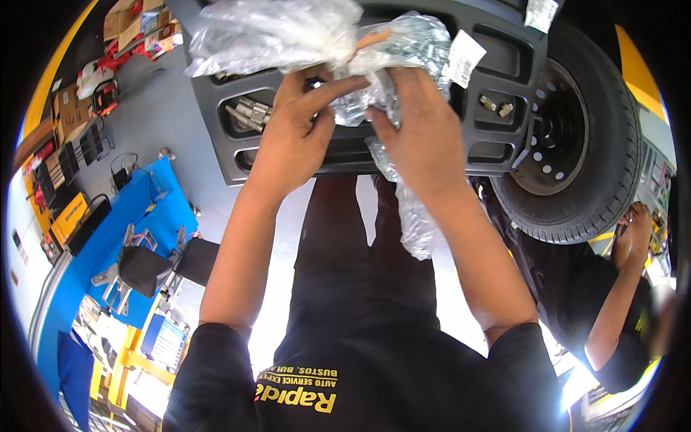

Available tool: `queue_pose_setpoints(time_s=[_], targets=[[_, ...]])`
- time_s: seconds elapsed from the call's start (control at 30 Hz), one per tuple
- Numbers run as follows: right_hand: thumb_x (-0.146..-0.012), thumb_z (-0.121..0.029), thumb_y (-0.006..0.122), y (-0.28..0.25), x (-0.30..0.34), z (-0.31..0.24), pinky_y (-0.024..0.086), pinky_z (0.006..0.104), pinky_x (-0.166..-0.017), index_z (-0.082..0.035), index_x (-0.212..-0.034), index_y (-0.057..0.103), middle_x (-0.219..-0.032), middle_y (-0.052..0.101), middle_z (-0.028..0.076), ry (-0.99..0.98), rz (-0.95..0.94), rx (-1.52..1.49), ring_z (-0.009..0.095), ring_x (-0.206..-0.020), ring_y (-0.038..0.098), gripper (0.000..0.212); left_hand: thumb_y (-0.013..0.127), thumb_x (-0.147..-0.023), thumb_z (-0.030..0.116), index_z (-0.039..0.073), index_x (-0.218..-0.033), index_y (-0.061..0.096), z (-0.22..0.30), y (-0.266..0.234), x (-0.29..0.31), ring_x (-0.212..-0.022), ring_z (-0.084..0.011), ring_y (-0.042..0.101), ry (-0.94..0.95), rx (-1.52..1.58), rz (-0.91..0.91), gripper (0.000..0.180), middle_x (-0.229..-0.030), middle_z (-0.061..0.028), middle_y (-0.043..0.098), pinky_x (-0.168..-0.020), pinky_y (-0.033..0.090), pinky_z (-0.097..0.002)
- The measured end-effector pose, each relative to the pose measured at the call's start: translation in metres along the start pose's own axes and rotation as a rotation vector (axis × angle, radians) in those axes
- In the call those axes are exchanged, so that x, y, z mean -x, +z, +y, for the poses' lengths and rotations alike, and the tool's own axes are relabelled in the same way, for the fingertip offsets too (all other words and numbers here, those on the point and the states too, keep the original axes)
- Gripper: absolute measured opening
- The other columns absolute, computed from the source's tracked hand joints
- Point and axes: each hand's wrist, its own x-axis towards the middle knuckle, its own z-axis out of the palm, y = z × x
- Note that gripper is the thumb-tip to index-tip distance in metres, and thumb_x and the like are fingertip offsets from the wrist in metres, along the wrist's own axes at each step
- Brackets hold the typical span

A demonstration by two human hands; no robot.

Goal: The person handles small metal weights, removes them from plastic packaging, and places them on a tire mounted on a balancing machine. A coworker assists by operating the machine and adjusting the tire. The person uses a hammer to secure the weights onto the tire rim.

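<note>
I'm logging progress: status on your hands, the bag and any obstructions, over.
Left grip and right grip at clear plastic bag. Shiny metal pieces visible through plastic. In the way: bag hides part of dark grey compartment tray.

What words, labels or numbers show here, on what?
I won't quote wording; it stands here:
Black shirt: large yellow lettering, upside down, legible.
Barcode label beside clear bag: too small.
White label at tray's top right: too small.
Yellow box, left: dark lettering, too small.
Other person's shirt: yellow lettering, too blurred.
</note>
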Motion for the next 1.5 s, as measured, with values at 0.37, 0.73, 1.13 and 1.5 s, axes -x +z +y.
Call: queue_pose_setpoints(time_s=[0.37,0.73,1.13,1.5], targets=[[-0.091,-0.015,0.070,-0.021,-0.028,0.039,0.052,0.0295,-0.072,-0.001,-0.106,0.075,-0.085,0.075,0.011,0.294,-0.207,-0.384,0.018,-0.076,0.070,0.021,0.069,-0.091,0.020,0.009,-0.128,0.068,-0.013,0.009,0.000,-0.108,-0.0240,0.064,0.072,-0.060,0.183,0.038,-0.126,-0.0099,0.066,-0.093,0.050,-0.0352],[-0.102,-0.015,0.055,-0.029,-0.022,0.018,0.052,0.0281,-0.080,0.001,-0.112,0.063,-0.094,0.067,0.007,0.275,-0.163,-0.245,0.013,-0.085,0.063,0.020,0.075,-0.086,0.018,0.002,-0.108,0.074,-0.026,-0.013,-0.010,-0.085,-0.0068,0.063,-0.126,0.492,0.144,0.027,-0.091,-0.0034,0.071,-0.077,0.049,-0.0237],[-0.102,-0.017,0.052,-0.027,-0.022,0.025,0.043,0.0260,-0.072,-0.002,-0.112,0.062,-0.086,0.060,0.002,0.379,-0.008,-0.328,0.010,-0.077,0.051,0.021,0.072,-0.089,0.023,-0.002,-0.108,0.071,-0.019,-0.033,-0.038,-0.088,-0.0172,0.067,-0.240,0.527,0.100,0.032,-0.095,-0.0110,0.072,-0.078,0.051,-0.0299],[-0.101,-0.015,0.050,-0.037,-0.009,0.027,0.046,0.0357,-0.078,-0.001,-0.111,0.059,-0.091,0.064,0.012,0.383,0.040,-0.239,0.021,-0.080,0.059,0.019,0.071,-0.089,0.019,-0.005,-0.114,0.066,0.013,-0.012,-0.092,-0.099,-0.0354,0.069,-0.027,0.320,-0.078,0.035,-0.110,-0.0233,0.070,-0.087,0.054,-0.0402]])
